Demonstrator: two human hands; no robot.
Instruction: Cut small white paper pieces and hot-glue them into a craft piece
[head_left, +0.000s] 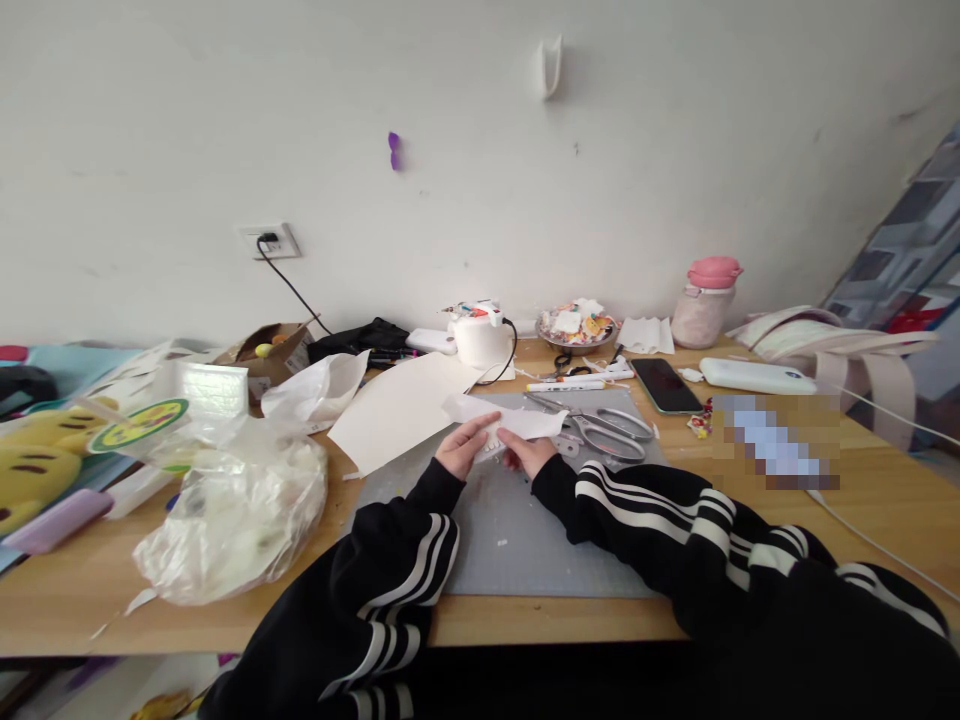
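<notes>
Between both hands, a piece of white paper (517, 415) is held above a grey cutting mat (517, 540). My left hand (463, 447) pinches its left part, and my right hand (531, 455) grips it from the right with the thumb on top. A small pale piece (493, 438) shows between the fingertips; its kind is too small to tell. Just beyond my right hand lie grey-handled scissors (611, 440), partly behind the paper. A large sheet of white paper (405, 405) rests on the mat's upper left and the table.
To the left are a crumpled clear plastic bag (240, 520) and yellow plush toys (37, 460). Along the wall stand a white pot (480, 345), a bowl of colourful scraps (577, 325) and a pink-lidded bottle (703, 310). Markers (566, 386), a phone (666, 386) and a power bank (757, 376) lie rightward.
</notes>
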